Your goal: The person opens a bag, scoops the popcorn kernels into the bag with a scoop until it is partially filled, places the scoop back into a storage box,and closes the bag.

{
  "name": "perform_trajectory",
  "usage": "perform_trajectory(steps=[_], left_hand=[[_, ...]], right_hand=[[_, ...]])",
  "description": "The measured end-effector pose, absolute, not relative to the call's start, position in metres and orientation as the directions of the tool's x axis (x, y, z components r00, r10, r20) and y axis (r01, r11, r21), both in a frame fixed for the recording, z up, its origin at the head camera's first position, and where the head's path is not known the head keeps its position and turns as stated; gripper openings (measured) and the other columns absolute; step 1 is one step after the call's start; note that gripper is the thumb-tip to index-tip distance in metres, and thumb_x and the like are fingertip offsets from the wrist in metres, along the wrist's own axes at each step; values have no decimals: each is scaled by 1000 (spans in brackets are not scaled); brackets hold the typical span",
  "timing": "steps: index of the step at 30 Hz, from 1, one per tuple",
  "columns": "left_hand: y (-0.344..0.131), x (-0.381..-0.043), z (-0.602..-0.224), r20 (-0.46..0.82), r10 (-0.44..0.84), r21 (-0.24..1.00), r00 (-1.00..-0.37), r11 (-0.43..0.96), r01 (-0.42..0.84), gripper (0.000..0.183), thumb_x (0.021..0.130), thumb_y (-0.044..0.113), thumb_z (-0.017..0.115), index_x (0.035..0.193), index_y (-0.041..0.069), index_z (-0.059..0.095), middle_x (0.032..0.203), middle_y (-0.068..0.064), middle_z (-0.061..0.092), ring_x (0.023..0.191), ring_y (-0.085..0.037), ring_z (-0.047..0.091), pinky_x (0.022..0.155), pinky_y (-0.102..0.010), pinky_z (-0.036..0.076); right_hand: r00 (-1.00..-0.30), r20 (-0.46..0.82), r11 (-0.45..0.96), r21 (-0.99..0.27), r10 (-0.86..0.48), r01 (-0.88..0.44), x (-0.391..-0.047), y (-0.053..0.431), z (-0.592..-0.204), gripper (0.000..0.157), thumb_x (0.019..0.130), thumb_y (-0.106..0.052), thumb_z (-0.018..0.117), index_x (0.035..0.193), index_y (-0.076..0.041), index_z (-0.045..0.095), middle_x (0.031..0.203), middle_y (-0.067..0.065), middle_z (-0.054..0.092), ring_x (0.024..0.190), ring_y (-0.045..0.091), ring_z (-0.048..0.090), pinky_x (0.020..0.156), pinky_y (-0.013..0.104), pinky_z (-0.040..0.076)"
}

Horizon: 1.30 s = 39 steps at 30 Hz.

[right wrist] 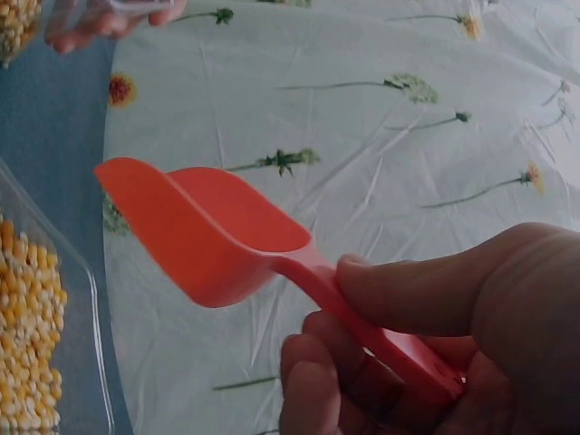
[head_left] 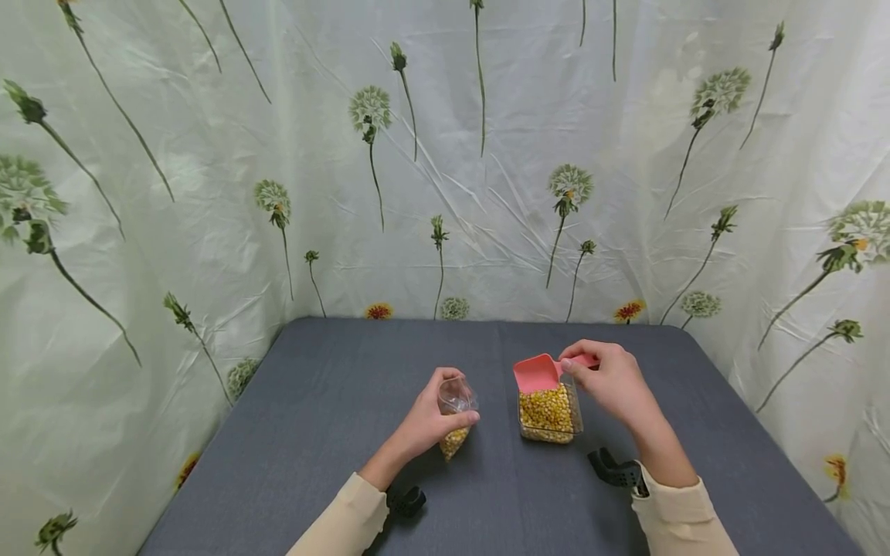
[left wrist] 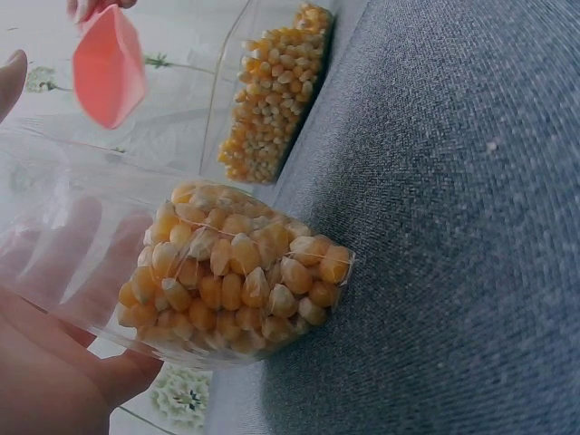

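Note:
My left hand (head_left: 433, 421) grips a clear plastic bag (left wrist: 217, 272) around its upper part, with the mouth open at the top. Corn kernels (left wrist: 231, 281) fill the bag's lower part, and its bottom corner is at the dark cloth. In my right hand (head_left: 613, 380) is a pink scoop (head_left: 537, 374), its handle pinched between thumb and curled fingers. The scoop's bowl hangs over a clear rectangular container (head_left: 577, 413) of corn kernels (head_left: 548, 413). In the right wrist view the scoop (right wrist: 217, 240) shows no kernels in its visible inside.
A dark grey cloth (head_left: 334, 401) covers the table. Behind and at both sides hangs a pale curtain (head_left: 514, 116) printed with dandelions. Black wrist straps (head_left: 615, 469) sit below both hands. A small white speck (left wrist: 492, 145) lies on the cloth in the left wrist view.

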<state>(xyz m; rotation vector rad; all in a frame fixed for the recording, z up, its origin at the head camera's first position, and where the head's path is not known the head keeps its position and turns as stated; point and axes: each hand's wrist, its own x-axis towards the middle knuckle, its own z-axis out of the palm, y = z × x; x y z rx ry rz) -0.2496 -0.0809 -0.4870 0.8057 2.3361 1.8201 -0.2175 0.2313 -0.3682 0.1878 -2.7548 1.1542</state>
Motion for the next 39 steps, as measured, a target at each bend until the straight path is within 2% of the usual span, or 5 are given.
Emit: perform_trajectory(steps=[6, 15, 26, 32, 39], left_hand=[[-81, -249, -488, 250, 444, 922, -860, 162, 352, 59, 90, 30, 79, 135, 15, 43, 119, -1, 61, 103, -21, 62, 85, -41, 52], [-81, -247, -490, 231, 433, 925, -871, 179, 335, 56, 91, 20, 78, 134, 17, 43, 119, 1, 61, 103, -20, 62, 86, -40, 51], [-82, -248, -489, 216, 427, 930, -878, 182, 318, 58, 89, 27, 80, 134, 20, 43, 120, 1, 60, 105, -21, 61, 86, -42, 51], [-81, -249, -488, 225, 430, 926, -874, 184, 329, 63, 88, 35, 81, 135, 19, 42, 119, 2, 60, 105, -20, 62, 86, -42, 51], [-80, -249, -488, 232, 433, 922, -871, 188, 339, 62, 88, 34, 80, 135, 20, 42, 119, 3, 60, 104, -20, 61, 85, -42, 51]], right_hand=[[-987, 149, 708, -691, -59, -147, -221, 241, -373, 11, 98, -20, 68, 104, -12, 73, 76, 2, 65, 70, 22, 60, 59, 37, 46], [-992, 116, 766, -633, -48, -111, -225, 248, -380, 10, 96, -16, 69, 102, -8, 74, 76, 3, 65, 66, 21, 55, 56, 36, 43], [-988, 152, 863, -494, -28, -100, -230, 248, -386, 9, 93, -11, 71, 95, -3, 74, 74, 3, 63, 61, 20, 48, 53, 34, 37], [-983, 182, 891, -445, -10, -91, -229, 241, -388, 7, 92, -9, 70, 88, -3, 72, 75, 6, 65, 62, 21, 52, 54, 36, 40], [-988, 151, 896, -437, -10, -76, -232, 235, -394, 8, 92, -9, 69, 87, -3, 71, 73, 6, 63, 60, 21, 52, 53, 36, 41]])
